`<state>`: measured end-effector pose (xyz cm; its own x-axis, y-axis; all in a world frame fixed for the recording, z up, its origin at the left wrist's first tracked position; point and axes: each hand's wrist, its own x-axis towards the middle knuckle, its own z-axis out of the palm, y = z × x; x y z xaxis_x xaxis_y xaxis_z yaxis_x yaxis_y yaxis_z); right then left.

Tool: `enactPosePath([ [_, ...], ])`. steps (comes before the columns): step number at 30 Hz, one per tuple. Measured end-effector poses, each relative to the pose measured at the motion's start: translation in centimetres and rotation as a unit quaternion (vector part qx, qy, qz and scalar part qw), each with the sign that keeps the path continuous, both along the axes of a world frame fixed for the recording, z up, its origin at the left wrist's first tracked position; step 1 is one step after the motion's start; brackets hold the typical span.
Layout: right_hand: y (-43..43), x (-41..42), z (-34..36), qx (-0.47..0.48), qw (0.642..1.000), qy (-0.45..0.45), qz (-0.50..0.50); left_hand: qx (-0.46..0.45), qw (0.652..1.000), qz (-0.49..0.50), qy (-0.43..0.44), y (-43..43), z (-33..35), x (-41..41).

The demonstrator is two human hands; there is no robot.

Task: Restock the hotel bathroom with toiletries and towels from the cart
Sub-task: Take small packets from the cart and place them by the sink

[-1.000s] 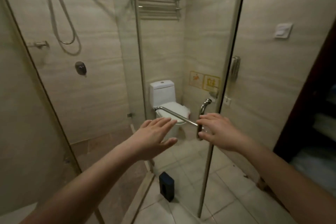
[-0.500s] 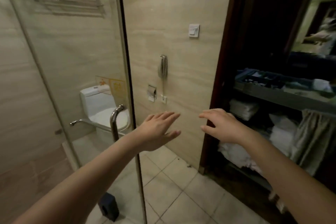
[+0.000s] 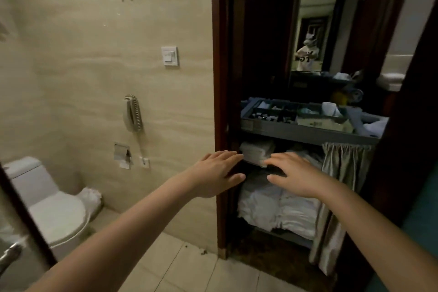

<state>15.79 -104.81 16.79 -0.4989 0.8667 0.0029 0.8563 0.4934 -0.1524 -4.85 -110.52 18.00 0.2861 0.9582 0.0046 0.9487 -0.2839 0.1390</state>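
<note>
well, from the head camera, both my hands are out in front of me, palms down, grasping nothing. my left hand [image 3: 219, 174] has its fingers straight and close together, and it shows in front of the dark wooden door frame [image 3: 219, 78]. my right hand [image 3: 297, 176] is spread and relaxed in front of the housekeeping cart [image 3: 308, 137], which stands just outside the doorway. i judge they are held out like this because i am about to reach for stock; nothing is carried yet.

the cart is where the task's things are. folded white towels [image 3: 257, 152] sit on its middle shelf, soft and squared, just past my fingertips. a bigger, looser pile of white linen [image 3: 277, 208] fills the shelf below. small toiletries lie in the grey divided tray [image 3: 246, 123] on top, too small and dim to name. a creased grey-green curtain [image 3: 341, 166] hangs bunched at the cart's right, which leaves the shelves open to me.

to the left, the glossy beige wall carries a corded wall phone [image 3: 133, 114], a white light switch [image 3: 169, 55] and a metal paper holder [image 3: 122, 153]. the smooth white toilet [image 3: 54, 216] stands below it.
</note>
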Motion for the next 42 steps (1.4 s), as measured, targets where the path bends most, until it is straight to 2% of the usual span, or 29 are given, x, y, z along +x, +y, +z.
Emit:
enactPosePath([
  [14, 17.5, 4.9, -0.5, 0.005, 0.991, 0.02, -0.134, -0.01, 0.993, -0.117, 0.024, 23.6, -0.6, 3.1],
  [29, 43.1, 15.9, -0.9, 0.002, 0.995, 0.005, -0.095, -0.003, 0.993, -0.118, -0.008, 49.9, -1.5, 15.7],
  [42, 60.9, 20.8, -3.4, -0.021, 0.995, -0.002, -0.1, -0.022, 0.993, -0.111, -0.022, 69.7, -3.9, 18.8],
])
